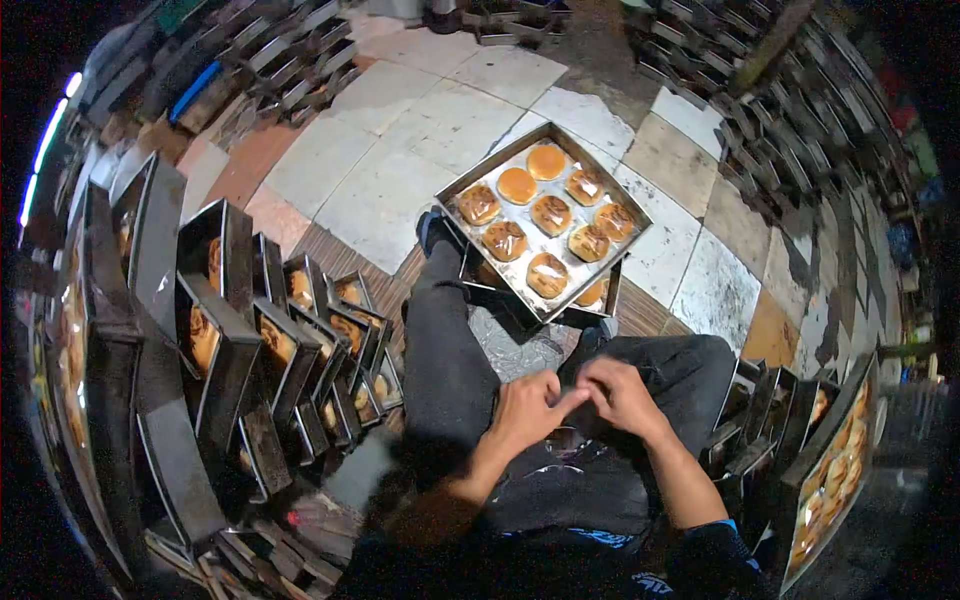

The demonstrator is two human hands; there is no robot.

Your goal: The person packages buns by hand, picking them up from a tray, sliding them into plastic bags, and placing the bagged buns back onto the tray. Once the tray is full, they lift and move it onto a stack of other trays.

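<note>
I sit with my knees apart, and my left hand [525,408] and my right hand [620,395] meet in my lap with fingertips touching. Whatever is between the fingers is too small to make out, possibly thin clear plastic. Just beyond my knees a metal tray [468,176] rests on a stack of trays and holds several round golden buns [517,185], some wrapped in shiny clear plastic [505,240]. Neither hand touches the tray.
Upright stacks of dark metal trays with buns [275,340] crowd my left side. More trays with buns [835,470] stand at my right. Racks of trays [790,110] line the far right. Tiled floor [420,130] lies ahead.
</note>
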